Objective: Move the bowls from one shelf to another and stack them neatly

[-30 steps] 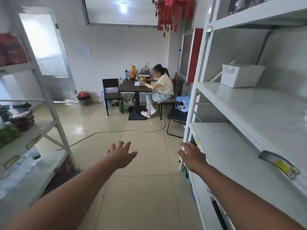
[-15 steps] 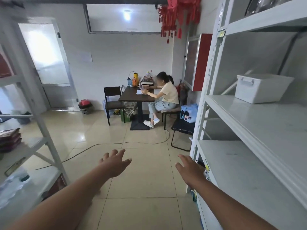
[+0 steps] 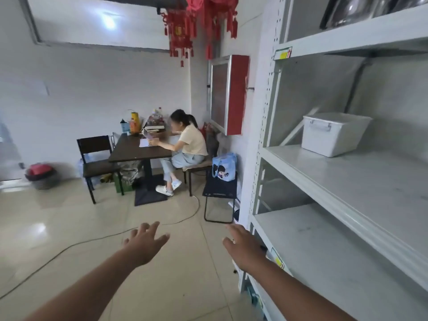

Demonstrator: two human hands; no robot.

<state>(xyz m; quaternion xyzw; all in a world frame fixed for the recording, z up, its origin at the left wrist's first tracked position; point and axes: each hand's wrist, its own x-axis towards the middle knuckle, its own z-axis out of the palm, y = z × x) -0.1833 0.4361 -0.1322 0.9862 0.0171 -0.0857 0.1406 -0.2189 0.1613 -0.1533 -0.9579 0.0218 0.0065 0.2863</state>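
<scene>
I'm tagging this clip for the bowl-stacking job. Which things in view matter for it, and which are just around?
For the job:
metal bowls on the top shelf
shelf unit
left hand, holding nothing
right hand, holding nothing

Just around:
white bin
table
blue bag
red lanterns

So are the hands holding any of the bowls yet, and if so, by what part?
No, nothing is held. The left hand and right hand are both open in the air above the floor, while the metal bowls sit untouched on the top shelf.
</scene>
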